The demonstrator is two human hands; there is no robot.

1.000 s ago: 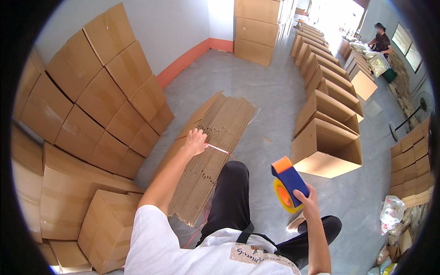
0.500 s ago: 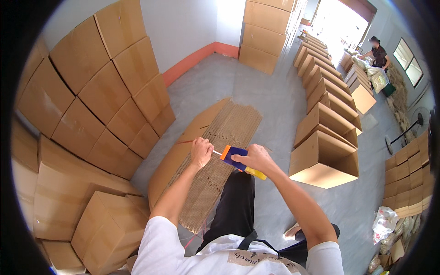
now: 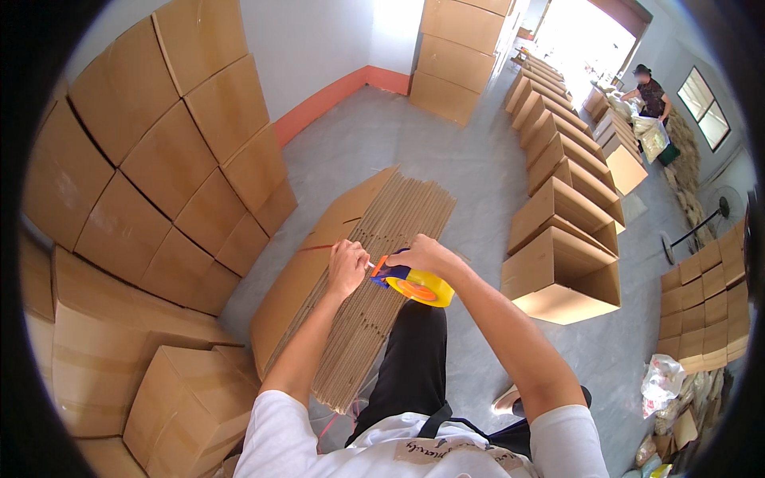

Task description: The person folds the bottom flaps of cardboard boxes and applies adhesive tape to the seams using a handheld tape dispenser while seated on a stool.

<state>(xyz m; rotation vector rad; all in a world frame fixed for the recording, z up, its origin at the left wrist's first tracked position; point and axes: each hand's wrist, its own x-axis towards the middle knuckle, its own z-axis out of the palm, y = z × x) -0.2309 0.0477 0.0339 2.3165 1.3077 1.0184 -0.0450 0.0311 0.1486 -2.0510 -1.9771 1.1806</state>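
Right hand (image 3: pixel 429 256) is gripping blue-orange plastic tape dispenser (image 3: pixel 405 282), left hand (image 3: pixel 348 268) pinching thin reddish strap (image 3: pixel 317 248) (tight spacing); slipping could be causing cuts.

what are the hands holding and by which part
The right hand grips the tape dispenser by its blue body. The left hand appears to grip the strap across the cardboard; the exact hold is hidden.

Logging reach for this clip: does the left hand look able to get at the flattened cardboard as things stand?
Likely yes: the left hand is directly over the flattened cardboard, with nothing visible in the way, though it appears closed on a thin strap.
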